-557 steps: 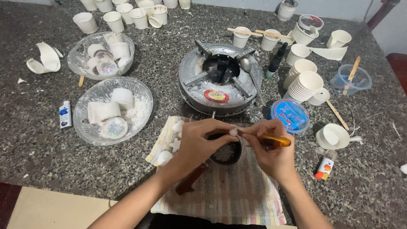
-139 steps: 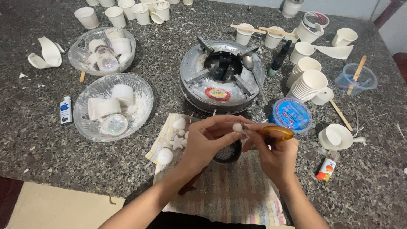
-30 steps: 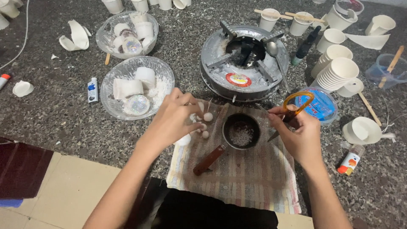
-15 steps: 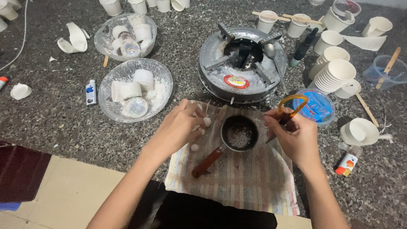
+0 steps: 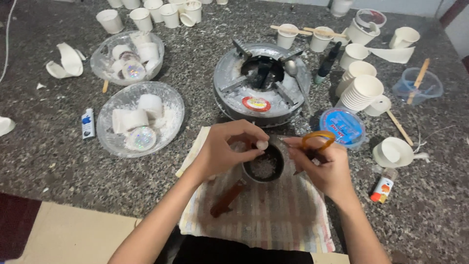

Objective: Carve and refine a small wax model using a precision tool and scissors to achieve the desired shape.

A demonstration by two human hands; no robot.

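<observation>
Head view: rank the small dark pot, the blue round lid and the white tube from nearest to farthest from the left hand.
1. Small dark pot: just right of the left hand, under its fingertips, on the striped cloth.
2. Blue round lid: farther right, past the right hand, beside the stove ring.
3. White tube: far left, beyond the glass bowl.

Labels and small packs on the speckled counter

A red-and-white round sticker sits on the stove's front rim. A round blue lid with a printed label lies right of it. A small white-and-blue tube lies near the left edge; a small orange-and-white bottle lies toward the right front.
</observation>
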